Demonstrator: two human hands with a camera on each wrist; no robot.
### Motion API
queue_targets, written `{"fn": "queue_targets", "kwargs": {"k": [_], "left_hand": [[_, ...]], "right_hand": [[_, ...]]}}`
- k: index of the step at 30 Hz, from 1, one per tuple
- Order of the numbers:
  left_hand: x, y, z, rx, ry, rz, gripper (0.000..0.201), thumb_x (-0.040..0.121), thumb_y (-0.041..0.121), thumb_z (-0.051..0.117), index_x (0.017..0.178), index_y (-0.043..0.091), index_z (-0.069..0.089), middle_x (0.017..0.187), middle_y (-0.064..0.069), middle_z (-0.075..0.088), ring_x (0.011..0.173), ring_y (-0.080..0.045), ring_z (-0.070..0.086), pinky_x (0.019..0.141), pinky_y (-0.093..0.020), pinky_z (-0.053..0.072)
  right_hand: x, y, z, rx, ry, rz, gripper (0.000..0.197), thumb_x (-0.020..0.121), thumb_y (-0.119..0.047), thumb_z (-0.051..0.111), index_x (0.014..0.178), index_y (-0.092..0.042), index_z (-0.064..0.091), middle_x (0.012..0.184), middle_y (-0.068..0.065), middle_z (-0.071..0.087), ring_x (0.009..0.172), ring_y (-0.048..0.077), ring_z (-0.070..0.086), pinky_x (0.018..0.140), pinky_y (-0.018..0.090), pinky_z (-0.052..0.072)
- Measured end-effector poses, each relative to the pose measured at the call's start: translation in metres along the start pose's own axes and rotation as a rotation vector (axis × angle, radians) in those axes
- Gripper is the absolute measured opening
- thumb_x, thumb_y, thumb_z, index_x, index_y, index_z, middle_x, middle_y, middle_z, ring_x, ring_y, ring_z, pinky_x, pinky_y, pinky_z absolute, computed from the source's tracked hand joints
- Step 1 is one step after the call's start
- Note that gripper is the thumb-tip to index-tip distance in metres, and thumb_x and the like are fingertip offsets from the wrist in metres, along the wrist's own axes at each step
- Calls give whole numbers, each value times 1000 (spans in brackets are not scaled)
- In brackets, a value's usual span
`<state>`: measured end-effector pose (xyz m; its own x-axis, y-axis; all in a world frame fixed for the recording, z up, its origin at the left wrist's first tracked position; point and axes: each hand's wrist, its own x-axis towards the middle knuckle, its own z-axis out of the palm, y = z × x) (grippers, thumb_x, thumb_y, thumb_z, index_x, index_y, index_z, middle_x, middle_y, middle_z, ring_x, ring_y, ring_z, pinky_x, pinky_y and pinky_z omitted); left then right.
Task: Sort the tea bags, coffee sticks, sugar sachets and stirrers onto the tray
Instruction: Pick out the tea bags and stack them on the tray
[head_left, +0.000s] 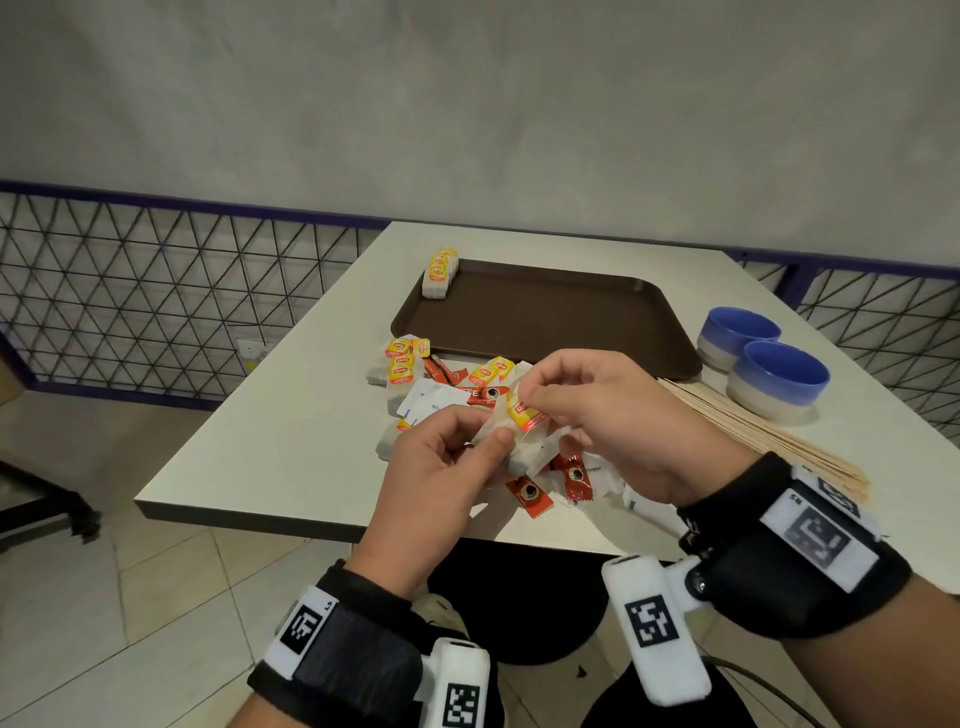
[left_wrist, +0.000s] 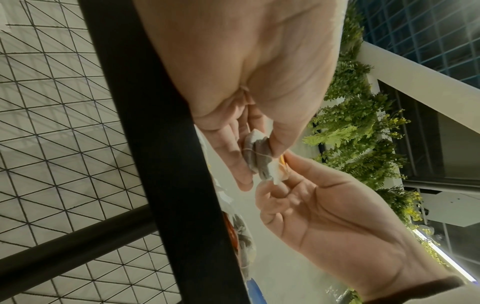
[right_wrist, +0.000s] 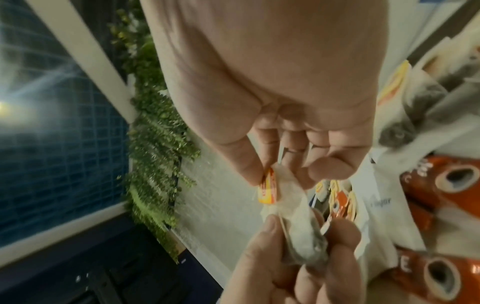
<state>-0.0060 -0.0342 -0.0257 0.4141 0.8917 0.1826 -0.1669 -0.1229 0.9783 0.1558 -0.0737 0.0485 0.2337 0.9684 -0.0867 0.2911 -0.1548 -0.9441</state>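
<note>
Tea bags of white paper with yellow-and-red tags (head_left: 511, 434) are held together above the near part of the white surface (head_left: 291, 415). The bags are pinched between thumb and fingers of the left hand (head_left: 441, 467), while one yellow tag (right_wrist: 269, 190) is pinched by thumb and forefinger of the right hand (head_left: 613, 410). A string is seen wound round the bags in the left wrist view. Beneath the hands, a loose heap of further tea bags, red coffee sticks (head_left: 530, 496) and white sugar sachets (head_left: 431, 397) is spread. A row of tea bags (head_left: 440, 273) stands at the far left corner of the dark brown plastic tray (head_left: 545, 317). Pale wooden stirrers (head_left: 769, 431) lie to the right, near two blue-and-white bowls (head_left: 763, 364).
</note>
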Motion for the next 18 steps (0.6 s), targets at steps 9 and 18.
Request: {"fn": "queue_targets", "kwargs": {"k": [9,18], "left_hand": [[1,-3,-1,51,14,34,10,92,25,70,97,17,75,93,0,75,90,-18,72,71,-23,59],[0,-3,-1,17,55,56,11,97,20,63,97,16,74,92,0,75,88,-13,72,72,-21,58]], "right_hand": [[2,4,7,357,77,202,16,93,-15,71,79,-16,78,84,7,75,74,18,65,52,25,44],[-7,11,8,176,150,-73,8,96,-10,69,96,-16,74,91,4,77,80,14,70,53,17,48]]}}
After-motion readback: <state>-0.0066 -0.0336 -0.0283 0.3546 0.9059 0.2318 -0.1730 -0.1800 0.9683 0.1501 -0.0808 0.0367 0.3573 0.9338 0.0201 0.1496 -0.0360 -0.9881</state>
